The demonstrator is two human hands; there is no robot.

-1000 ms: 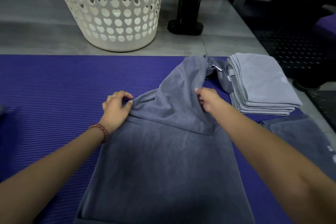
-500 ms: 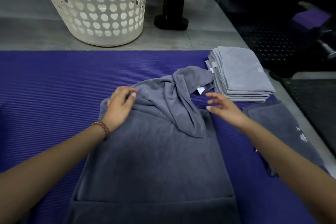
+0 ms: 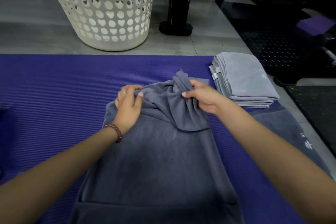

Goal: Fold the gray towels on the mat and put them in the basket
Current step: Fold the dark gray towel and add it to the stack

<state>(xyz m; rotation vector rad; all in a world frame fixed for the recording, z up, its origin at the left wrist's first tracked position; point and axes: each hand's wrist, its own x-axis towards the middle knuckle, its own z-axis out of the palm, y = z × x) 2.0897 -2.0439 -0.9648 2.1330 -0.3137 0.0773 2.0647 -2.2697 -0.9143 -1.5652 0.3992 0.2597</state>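
My right hand (image 3: 201, 96) is back on the job. Half a second ago it was hovering open off to the right; now its fingers are curled tight round the twisted bunch at the far end of the dark gray terry towel (image 3: 160, 160). My left hand (image 3: 128, 107), the one with the reddish bead bracelet (image 3: 114, 131), hasn't gone anywhere: it sits on the towel's far left corner, thumb and fingers pinching the ridge of cloth there.

So what does that get me? I've got both far corners again, more or less, and I reckon the next bit is pulling that twist out flat before I fold it over. The rest of the towel already lies smooth down the middle of the purple ribbed foam mat (image 3: 54, 105), running to its near edge, where a cross fold shows. Nothing from this one has gone in the basket yet.

Room-wise: the whole left half of the mat is bare purple, so spreading that way is easy. The right is tighter. The stack of folded light gray towels (image 3: 243, 80) sits at the mat's far right corner, just beside my right hand, and a second dark gray towel with white print (image 3: 291, 132) lies along the right edge, close to my forearm. If I flick the bunch out rightward I could knock the stack, I'd guess.

The white plastic basket with heart-shaped holes (image 3: 101, 9) stands on the floor just past the mat's far edge, left of centre, with a black machine foot (image 3: 175, 27) next to it.
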